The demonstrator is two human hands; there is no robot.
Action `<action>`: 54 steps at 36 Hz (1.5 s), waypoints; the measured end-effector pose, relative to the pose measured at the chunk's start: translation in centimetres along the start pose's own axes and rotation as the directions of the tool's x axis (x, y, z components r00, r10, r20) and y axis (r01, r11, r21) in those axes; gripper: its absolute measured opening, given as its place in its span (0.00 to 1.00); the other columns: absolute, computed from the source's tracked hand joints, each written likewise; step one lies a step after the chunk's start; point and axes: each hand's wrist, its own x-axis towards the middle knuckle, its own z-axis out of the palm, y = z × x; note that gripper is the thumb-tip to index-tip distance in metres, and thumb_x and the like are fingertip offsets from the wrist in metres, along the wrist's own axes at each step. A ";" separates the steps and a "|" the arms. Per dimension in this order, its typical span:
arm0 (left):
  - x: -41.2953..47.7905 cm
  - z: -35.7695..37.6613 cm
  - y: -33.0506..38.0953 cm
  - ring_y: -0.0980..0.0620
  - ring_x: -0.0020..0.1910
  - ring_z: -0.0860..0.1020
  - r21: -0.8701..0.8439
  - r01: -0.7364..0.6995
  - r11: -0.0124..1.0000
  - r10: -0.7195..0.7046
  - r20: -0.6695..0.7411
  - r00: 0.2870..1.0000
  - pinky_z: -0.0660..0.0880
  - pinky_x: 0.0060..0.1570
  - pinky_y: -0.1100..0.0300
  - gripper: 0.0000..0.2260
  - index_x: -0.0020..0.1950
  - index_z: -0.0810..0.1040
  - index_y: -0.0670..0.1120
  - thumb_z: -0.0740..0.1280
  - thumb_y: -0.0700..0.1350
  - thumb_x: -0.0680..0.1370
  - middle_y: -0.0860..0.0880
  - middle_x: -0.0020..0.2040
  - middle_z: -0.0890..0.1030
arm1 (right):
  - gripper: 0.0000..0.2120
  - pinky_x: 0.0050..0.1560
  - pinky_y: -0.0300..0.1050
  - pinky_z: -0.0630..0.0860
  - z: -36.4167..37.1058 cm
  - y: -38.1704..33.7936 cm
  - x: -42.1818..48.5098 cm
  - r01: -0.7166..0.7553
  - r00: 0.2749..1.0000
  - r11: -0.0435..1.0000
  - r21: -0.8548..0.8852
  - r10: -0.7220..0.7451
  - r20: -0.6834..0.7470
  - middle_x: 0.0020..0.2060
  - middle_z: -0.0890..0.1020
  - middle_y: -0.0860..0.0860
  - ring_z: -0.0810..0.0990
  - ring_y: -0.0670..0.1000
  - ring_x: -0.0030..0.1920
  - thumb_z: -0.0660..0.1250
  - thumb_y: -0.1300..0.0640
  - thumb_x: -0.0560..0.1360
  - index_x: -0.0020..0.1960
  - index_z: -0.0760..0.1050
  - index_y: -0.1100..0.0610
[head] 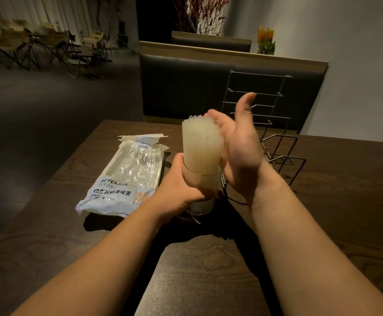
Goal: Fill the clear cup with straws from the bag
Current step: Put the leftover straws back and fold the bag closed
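Over the table [208,265], left hand [181,190] fingers wrap the clear cup [203,185]; right hand [238,144] flat, fingers together, against straws [200,144].

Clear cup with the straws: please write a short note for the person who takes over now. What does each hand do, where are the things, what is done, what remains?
Left hand: wrapped around the clear cup, which stands on the table.
Right hand: open, palm flat against the side of the straws.
Bag: lies on the table, left of the cup, torn open at its far end.
Done: a dense bundle stands upright in the cup.
Left: probably only to level the tops; whether straws remain in the bag is unclear.
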 end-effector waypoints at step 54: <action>-0.1 0.2 0.5 0.57 0.70 0.70 0.045 -0.058 0.997 0.059 -0.036 0.998 0.70 0.72 0.45 0.52 0.69 0.57 0.71 0.84 0.56 0.54 0.56 0.71 0.68 | 0.43 0.66 0.44 0.58 -1.1 0.3 -0.8 0.029 1.000 0.999 -0.043 -0.030 -0.011 0.79 0.54 0.47 0.54 0.50 0.78 0.39 0.27 0.71 0.80 0.47 0.49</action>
